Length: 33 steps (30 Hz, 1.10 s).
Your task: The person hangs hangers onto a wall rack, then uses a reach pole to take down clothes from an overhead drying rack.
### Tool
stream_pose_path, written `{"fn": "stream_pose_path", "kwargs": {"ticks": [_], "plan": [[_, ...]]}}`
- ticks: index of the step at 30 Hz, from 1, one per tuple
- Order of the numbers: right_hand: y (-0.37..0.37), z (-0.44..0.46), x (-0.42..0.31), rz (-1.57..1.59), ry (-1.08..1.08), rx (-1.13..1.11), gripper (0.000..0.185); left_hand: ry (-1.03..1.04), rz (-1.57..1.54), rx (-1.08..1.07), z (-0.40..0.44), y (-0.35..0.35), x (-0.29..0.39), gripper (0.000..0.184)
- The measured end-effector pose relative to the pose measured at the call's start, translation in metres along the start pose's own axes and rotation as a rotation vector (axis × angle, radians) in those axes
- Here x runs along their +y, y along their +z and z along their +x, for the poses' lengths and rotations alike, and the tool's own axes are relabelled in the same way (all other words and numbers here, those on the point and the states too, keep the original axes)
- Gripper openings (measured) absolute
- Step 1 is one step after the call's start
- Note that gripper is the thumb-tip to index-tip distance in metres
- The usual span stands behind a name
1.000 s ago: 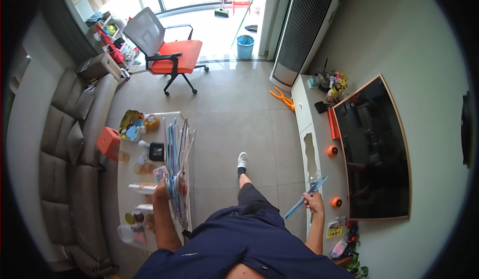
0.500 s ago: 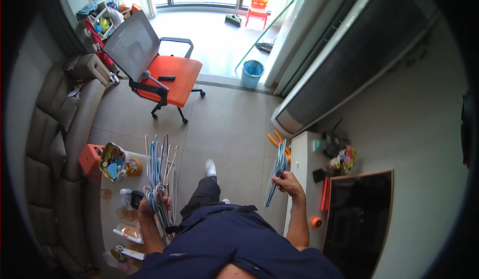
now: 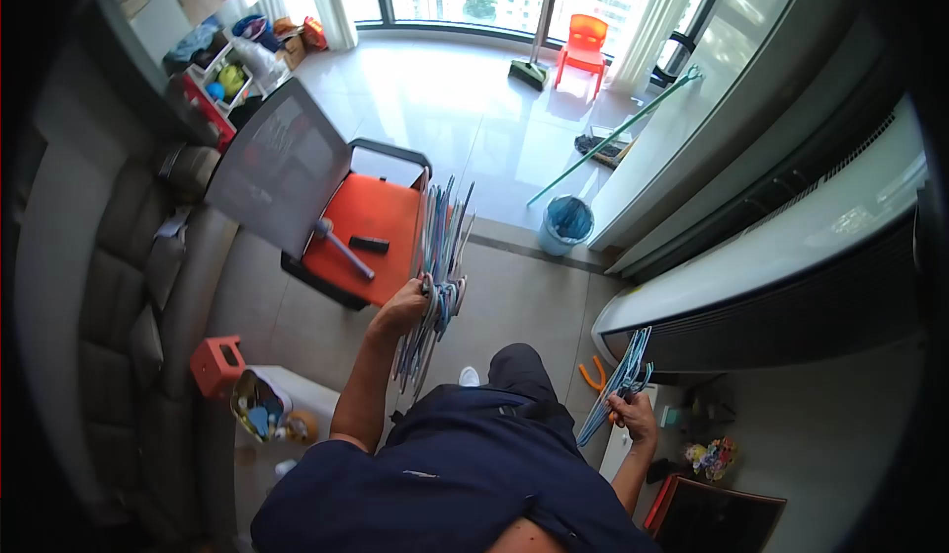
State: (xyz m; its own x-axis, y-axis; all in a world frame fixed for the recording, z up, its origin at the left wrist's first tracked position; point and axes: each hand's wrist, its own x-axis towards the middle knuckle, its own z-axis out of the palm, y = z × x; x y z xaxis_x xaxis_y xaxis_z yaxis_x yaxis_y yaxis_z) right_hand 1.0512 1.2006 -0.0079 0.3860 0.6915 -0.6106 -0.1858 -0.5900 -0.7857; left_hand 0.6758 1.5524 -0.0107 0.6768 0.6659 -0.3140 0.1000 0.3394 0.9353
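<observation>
On the far left a coral-red plastic stool (image 3: pixel 219 365) stood just beside a white table (image 3: pixel 308 391), and beyond them was an office chair with a grey mesh back and an orange-red seat (image 3: pixel 388 215). The person's left hand (image 3: pixel 403 308) was clenched around the middle of a thick bundle of thin blue, white and grey clothes hangers (image 3: pixel 441 291), gripping it from its left side. That bundle's long axis ran away from the body, its far end leaning slightly right; it overlapped the chair's right edge in view, though whether they touched I cannot tell. Open floor lay to its right, with a light-blue round bin (image 3: pixel 560 241) farther ahead. Well apart, a slimmer bundle of light-blue hangers (image 3: pixel 615 387) slanted from near left to far right, lying on the inner side of the right hand (image 3: pixel 636 416), whose fingers were closed on it. The left bundle reached farther forward, while the right one was nearer the tall white air conditioner (image 3: pixel 741 268)
</observation>
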Motion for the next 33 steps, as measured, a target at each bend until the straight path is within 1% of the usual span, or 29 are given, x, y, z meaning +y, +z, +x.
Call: {"fn": "stream_pose_path", "kwargs": {"ticks": [1, 2, 5, 6, 7, 8, 9, 10, 11, 13, 14, 15, 16, 17, 18, 20, 21, 22, 23, 25, 26, 28, 30, 33], "plan": [[0.000, 0.018, -0.016, 0.013, -0.002, 0.016, 0.014, 0.015, 0.069, -0.005, 0.029, -0.006, 0.013, 0.014], [-0.001, 0.041, -0.030, 0.024, -0.003, 0.029, 0.014, 0.020, 0.070, -0.004, 0.062, -0.011, 0.024, 0.014], [0.004, 0.116, -0.080, 0.020, -0.004, 0.056, 0.015, 0.010, 0.040, 0.010, 0.151, -0.024, 0.061, 0.016], [0.007, 0.145, -0.101, 0.000, 0.032, 0.030, 0.015, 0.041, -0.023, 0.037, 0.184, -0.033, 0.059, 0.013], [0.005, 0.170, -0.119, -0.012, 0.067, 0.017, 0.016, 0.071, -0.058, 0.002, 0.201, -0.030, 0.089, 0.019], [-0.001, 0.206, -0.128, -0.066, 0.056, -0.026, 0.018, 0.096, -0.029, 0.027, 0.228, -0.038, 0.099, 0.027], [-0.001, 0.231, -0.156, -0.110, 0.089, -0.040, 0.020, 0.123, -0.111, 0.015, 0.246, -0.035, 0.128, 0.028], [0.005, 0.248, -0.194, -0.098, 0.075, -0.060, 0.019, 0.100, -0.160, 0.043, 0.272, -0.053, 0.125, 0.025], [0.008, 0.268, -0.232, -0.092, 0.058, -0.082, 0.018, 0.073, -0.133, 0.041, 0.287, -0.058, 0.150, 0.025], [0.001, 0.333, -0.262, -0.009, -0.059, -0.174, 0.021, 0.067, -0.216, 0.078, 0.333, -0.089, 0.159, 0.024], [0.002, 0.356, -0.291, -0.079, -0.051, -0.178, 0.020, 0.067, -0.269, 0.116, 0.349, -0.102, 0.164, 0.022], [0.004, 0.375, -0.322, -0.156, -0.041, -0.187, 0.020, 0.061, -0.222, 0.155, 0.353, -0.107, 0.179, 0.021], [0.008, 0.392, -0.353, -0.151, -0.072, -0.209, 0.019, 0.069, -0.173, 0.193, 0.365, -0.114, 0.195, 0.020], [0.012, 0.408, -0.382, -0.145, -0.110, -0.229, 0.018, 0.088, -0.268, 0.185, 0.383, -0.139, 0.188, 0.020], [0.012, 0.426, -0.408, -0.105, -0.085, -0.242, 0.017, 0.111, -0.362, 0.171, 0.403, -0.160, 0.182, 0.021], [0.015, 0.464, -0.444, -0.105, -0.157, -0.245, 0.018, 0.060, -0.303, 0.289, 0.439, -0.175, 0.213, 0.022], [0.015, 0.482, -0.458, -0.092, -0.176, -0.243, 0.018, 0.069, -0.313, 0.298, 0.461, -0.184, 0.226, 0.022], [0.018, 0.499, -0.465, -0.072, -0.205, -0.235, 0.018, 0.077, -0.328, 0.305, 0.479, -0.195, 0.236, 0.022], [0.019, 0.518, -0.476, -0.014, -0.177, -0.233, 0.017, 0.081, -0.344, 0.311, 0.507, -0.207, 0.242, 0.023], [0.026, 0.555, -0.493, 0.010, -0.190, -0.175, 0.018, 0.011, -0.349, 0.376, 0.567, -0.241, 0.246, 0.022], [0.027, 0.575, -0.499, 0.028, -0.164, -0.155, 0.018, -0.012, -0.343, 0.373, 0.600, -0.260, 0.249, 0.022], [0.034, 0.605, -0.525, 0.097, -0.110, -0.095, 0.015, -0.017, -0.325, 0.319, 0.663, -0.285, 0.269, 0.023], [0.042, 0.630, -0.562, 0.082, -0.051, 0.012, 0.018, -0.002, -0.300, 0.261, 0.711, -0.298, 0.308, 0.025], [0.041, 0.665, -0.618, 0.055, 0.022, 0.148, 0.021, -0.004, -0.235, 0.133, 0.793, -0.322, 0.343, 0.026]]}}
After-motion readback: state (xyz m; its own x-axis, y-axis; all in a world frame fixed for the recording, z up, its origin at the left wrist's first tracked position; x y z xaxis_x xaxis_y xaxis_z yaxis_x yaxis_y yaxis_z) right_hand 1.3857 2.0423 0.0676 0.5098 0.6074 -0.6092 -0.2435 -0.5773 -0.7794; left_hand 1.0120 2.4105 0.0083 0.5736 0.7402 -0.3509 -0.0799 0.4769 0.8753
